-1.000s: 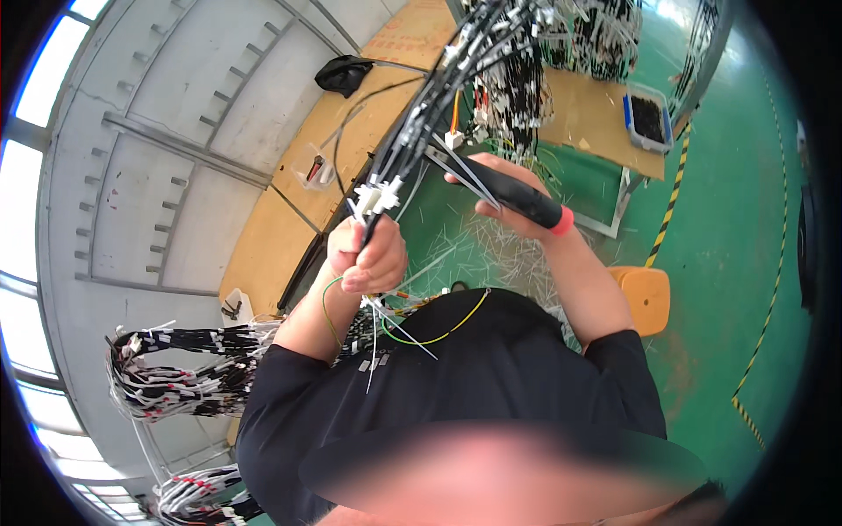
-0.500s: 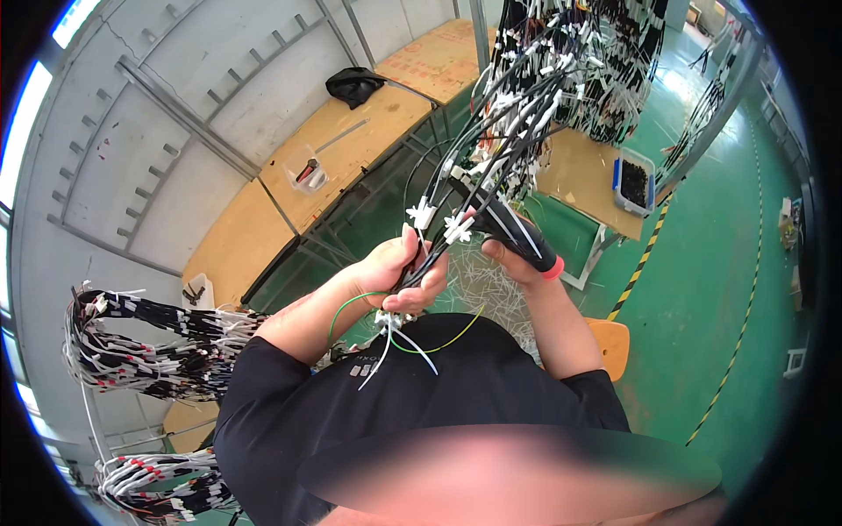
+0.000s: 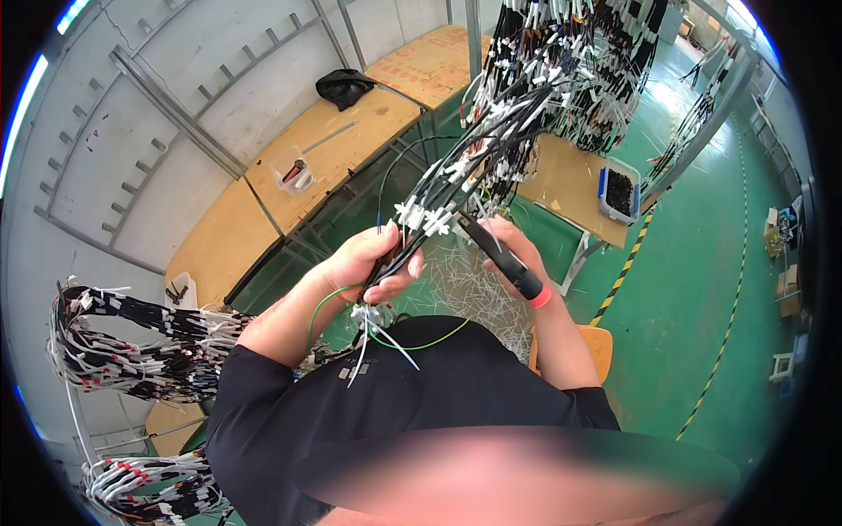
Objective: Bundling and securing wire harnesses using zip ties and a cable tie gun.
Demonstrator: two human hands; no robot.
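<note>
My left hand (image 3: pixel 373 265) is wrapped round a bundle of black wires in front of my chest. The wire harness (image 3: pixel 456 171) runs up and away from it to the hanging mass, with white connectors and white ties along it. Below the fist hang a green-yellow wire (image 3: pixel 412 347) and white cable tie tails (image 3: pixel 361 355). My right hand (image 3: pixel 513 250) grips a black cable tie gun (image 3: pixel 504 259) with a pinkish-red end. The gun's nose points at the white connectors (image 3: pixel 425 217) just beyond my left hand; whether it touches them I cannot tell.
Dense harnesses (image 3: pixel 596 79) hang on a metal frame ahead, and more harnesses (image 3: pixel 149 346) hang at left. A wooden bench (image 3: pixel 351 140) lines the wall. A blue-rimmed bin (image 3: pixel 620 191) stands on the right table. An orange stool (image 3: pixel 596 351) and scattered white offcuts (image 3: pixel 469 289) are below.
The tie gun has turned and drawn slightly back, its nose now out beside the connectors. The wires in my left hand are gathered closer together. The view has shifted slightly.
</note>
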